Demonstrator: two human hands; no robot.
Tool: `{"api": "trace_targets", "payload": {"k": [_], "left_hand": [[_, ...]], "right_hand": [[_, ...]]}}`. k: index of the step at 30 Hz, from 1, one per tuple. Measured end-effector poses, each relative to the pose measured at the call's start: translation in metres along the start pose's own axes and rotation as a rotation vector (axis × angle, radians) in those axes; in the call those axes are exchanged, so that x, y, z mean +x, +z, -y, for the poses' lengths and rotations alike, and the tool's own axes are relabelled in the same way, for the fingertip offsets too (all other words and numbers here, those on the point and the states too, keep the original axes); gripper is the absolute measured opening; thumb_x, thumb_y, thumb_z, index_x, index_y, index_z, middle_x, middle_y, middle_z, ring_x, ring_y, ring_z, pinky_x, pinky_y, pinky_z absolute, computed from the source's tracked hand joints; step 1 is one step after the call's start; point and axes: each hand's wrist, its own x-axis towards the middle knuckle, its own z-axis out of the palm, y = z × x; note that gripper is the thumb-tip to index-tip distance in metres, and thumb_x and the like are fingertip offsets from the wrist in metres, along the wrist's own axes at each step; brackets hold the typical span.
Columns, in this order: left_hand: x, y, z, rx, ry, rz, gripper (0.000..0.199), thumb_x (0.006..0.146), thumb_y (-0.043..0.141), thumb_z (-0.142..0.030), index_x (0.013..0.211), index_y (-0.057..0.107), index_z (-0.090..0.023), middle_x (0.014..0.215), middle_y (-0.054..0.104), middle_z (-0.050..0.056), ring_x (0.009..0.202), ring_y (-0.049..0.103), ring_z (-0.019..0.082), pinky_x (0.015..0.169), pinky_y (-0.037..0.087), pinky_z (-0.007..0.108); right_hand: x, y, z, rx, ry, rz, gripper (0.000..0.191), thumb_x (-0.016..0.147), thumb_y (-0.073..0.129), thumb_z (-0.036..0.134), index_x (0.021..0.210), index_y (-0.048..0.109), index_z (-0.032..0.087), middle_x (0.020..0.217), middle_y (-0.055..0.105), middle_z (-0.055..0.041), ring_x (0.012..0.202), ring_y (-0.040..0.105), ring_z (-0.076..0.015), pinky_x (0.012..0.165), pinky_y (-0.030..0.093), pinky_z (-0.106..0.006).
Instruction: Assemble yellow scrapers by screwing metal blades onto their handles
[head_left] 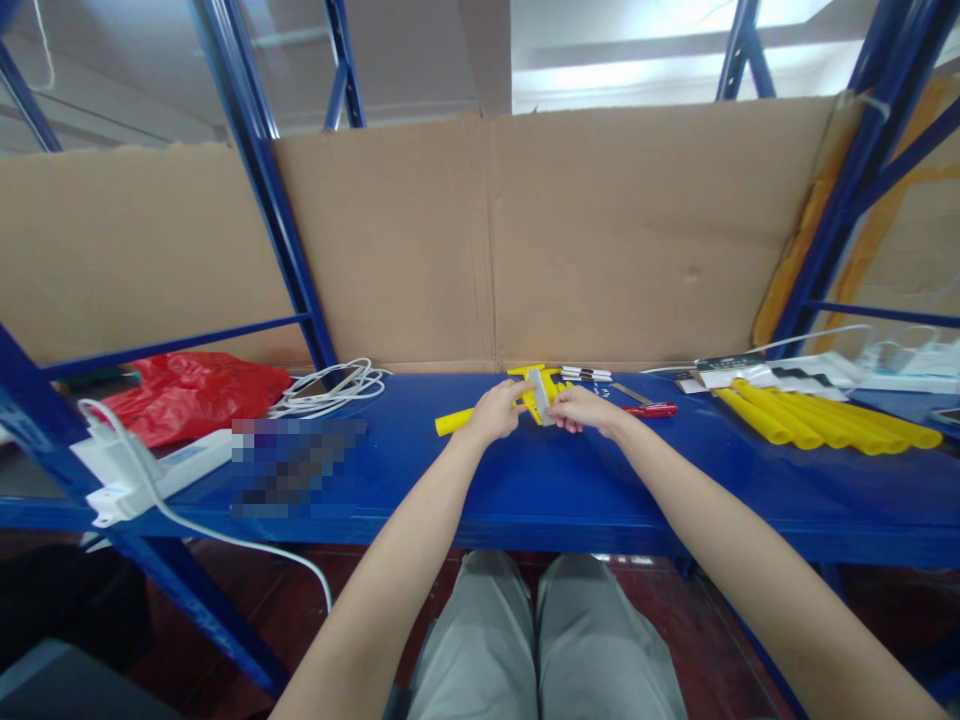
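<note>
Near the back middle of the blue shelf, a flat pale grey piece (539,398) stands tilted between my two hands, with yellow parts around it. My left hand (495,412) has its fingers closed on the left side of this grey piece. From the other side, my right hand (583,409) pinches its lower right edge. A yellow tube (453,421) lies on the shelf just left of my left hand. Behind the hands are further yellow pieces (534,370), partly covered. A red tool like a pen or cutter (651,410) rests beyond my right wrist.
Several yellow tubes (817,420) lie in a row at the right. Small white-and-black pieces (586,374) sit near the cardboard wall (637,230). At the left are a white power strip (184,465), a red plastic bag (195,395), a coiled white cable (330,390) and blue posts (277,220).
</note>
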Motion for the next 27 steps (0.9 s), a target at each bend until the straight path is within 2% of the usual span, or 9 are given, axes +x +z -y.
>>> {"api": "trace_targets", "payload": {"k": [9, 17, 27], "left_hand": [[0.000, -0.001, 0.000, 0.083, 0.003, 0.096, 0.041, 0.086, 0.051, -0.013, 0.124, 0.060, -0.027, 0.100, 0.056, 0.006, 0.092, 0.057, 0.017, 0.085, 0.043, 0.027], [-0.001, -0.002, -0.001, 0.141, 0.053, 0.088, 0.043, 0.088, 0.047, -0.016, 0.128, 0.055, -0.028, 0.104, 0.055, 0.005, 0.093, 0.055, 0.016, 0.085, 0.044, 0.027], [-0.004, -0.006, -0.005, 0.149, 0.038, 0.074, 0.047, 0.087, 0.052, -0.018, 0.132, 0.051, -0.032, 0.104, 0.057, 0.005, 0.097, 0.057, 0.019, 0.087, 0.044, 0.029]], "right_hand": [[0.001, -0.004, -0.003, 0.055, 0.007, 0.054, 0.019, 0.072, 0.057, 0.013, 0.053, 0.054, 0.016, 0.045, 0.049, 0.0024, 0.039, 0.041, -0.0061, 0.039, 0.030, -0.019], [0.004, -0.001, -0.007, 0.189, -0.095, 0.078, 0.013, 0.071, 0.059, 0.019, 0.059, 0.055, 0.016, 0.048, 0.048, 0.0038, 0.045, 0.043, -0.0073, 0.045, 0.029, -0.021], [0.010, 0.000, -0.016, 0.314, -0.253, 0.115, 0.023, 0.062, 0.064, 0.036, 0.063, 0.057, 0.014, 0.055, 0.047, 0.0048, 0.049, 0.036, -0.0064, 0.049, 0.024, -0.023]]}}
